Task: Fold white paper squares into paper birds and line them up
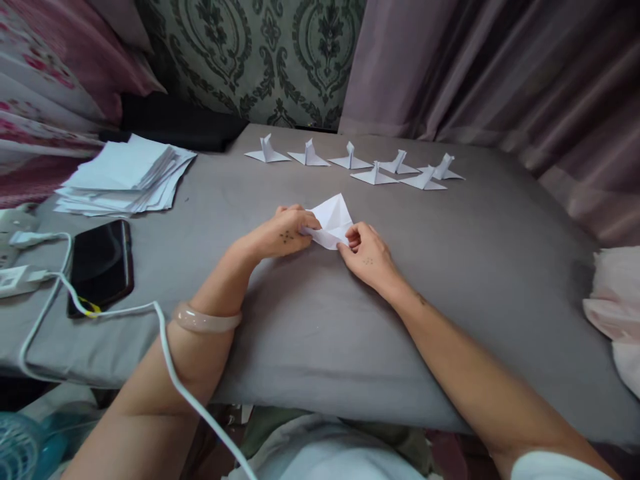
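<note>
A partly folded sheet of white paper, creased and with one corner pointing away from me, is held between both hands just above the grey cloth. My left hand grips its left edge, fingers curled over the paper and thumb beneath. On the right, my right hand pinches the near right corner between thumb and fingers. The near edge of the sheet bows upward between the hands. Beyond it stand several folded white paper figures with flat pointed wings and an upright middle part.
A stack of white paper lies at the left, with a black folded cloth behind it. Nearer are a phone and a white cable that crosses over my left forearm. Pale fabric bunches at the right edge.
</note>
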`<state>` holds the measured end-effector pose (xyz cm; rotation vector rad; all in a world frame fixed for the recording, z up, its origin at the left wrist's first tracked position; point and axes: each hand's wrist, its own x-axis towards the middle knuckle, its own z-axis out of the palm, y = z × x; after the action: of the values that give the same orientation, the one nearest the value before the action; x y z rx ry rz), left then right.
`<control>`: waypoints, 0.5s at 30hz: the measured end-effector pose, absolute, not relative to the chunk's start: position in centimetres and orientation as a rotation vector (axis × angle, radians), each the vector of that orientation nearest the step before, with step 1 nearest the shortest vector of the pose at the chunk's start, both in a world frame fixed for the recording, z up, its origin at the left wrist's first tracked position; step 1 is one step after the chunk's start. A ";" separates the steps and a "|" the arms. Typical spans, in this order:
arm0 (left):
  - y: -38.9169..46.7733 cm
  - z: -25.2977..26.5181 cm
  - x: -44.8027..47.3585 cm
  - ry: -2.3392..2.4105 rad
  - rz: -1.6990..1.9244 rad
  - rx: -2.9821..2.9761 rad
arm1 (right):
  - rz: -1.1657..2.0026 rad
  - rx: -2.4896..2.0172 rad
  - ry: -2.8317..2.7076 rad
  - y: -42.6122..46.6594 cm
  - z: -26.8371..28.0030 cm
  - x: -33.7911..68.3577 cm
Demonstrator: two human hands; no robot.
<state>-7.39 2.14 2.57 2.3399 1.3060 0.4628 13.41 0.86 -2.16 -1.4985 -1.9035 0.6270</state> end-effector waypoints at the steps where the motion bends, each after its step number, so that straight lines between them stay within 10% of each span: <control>1: 2.2 2.4 -7.3 1.288 0.468 2.395 | 0.629 -1.488 -1.901 0.9 -2.2 13.4; 15: 2.7 0.3 -5.9 1.514 1.009 2.608 | 0.584 -1.509 -1.906 1.0 -2.5 13.5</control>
<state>-5.90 2.69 0.29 2.6080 1.5143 1.0087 13.53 0.95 -2.51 -1.5085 -1.9061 0.5843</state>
